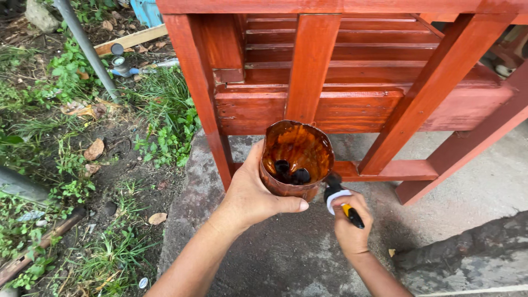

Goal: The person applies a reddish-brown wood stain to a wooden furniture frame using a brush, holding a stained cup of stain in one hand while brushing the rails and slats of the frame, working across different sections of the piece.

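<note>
One cut-open container (296, 159), stained reddish-brown, is grasped by the left hand (254, 190) in front of one red-brown wooden frame (311, 66). Two dark lumps are seen inside it. One brush (342, 201), just beside it, is clenched in the right hand (352, 225), above concrete (286, 258).

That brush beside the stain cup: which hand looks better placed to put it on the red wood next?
Probably the right hand: its grip already holds the brush, close under the red wooden frame. The left hand is occupied gripping the stain cup.
</note>
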A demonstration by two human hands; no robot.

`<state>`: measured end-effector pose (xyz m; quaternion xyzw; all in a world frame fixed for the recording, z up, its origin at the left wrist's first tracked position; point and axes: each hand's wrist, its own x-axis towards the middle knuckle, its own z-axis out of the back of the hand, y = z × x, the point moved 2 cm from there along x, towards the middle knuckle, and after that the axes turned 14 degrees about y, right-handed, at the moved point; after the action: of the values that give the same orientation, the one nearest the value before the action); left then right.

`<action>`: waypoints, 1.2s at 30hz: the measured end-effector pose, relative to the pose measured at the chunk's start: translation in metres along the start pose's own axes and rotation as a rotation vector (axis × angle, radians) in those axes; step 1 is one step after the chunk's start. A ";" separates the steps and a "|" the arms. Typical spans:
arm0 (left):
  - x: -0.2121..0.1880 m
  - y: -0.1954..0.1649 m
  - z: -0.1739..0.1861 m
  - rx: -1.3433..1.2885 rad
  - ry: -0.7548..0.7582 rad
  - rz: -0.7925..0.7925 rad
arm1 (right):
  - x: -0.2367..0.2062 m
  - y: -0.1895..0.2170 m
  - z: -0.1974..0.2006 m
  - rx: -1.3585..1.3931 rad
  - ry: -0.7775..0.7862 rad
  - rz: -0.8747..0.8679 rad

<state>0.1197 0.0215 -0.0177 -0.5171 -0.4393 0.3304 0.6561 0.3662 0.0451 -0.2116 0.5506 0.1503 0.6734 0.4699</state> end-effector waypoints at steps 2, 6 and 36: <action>-0.004 0.000 0.005 0.008 -0.023 0.014 | 0.001 0.003 -0.009 0.038 0.086 -0.018; -0.011 0.001 0.014 -0.017 -0.037 -0.019 | 0.006 -0.001 0.004 0.082 0.166 0.015; -0.030 -0.010 0.064 0.073 -0.156 -0.217 | 0.053 0.123 -0.085 -0.508 1.268 0.729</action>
<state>0.0490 0.0173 -0.0097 -0.4151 -0.5300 0.3125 0.6702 0.2365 0.0505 -0.1208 -0.0504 0.0408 0.9858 0.1547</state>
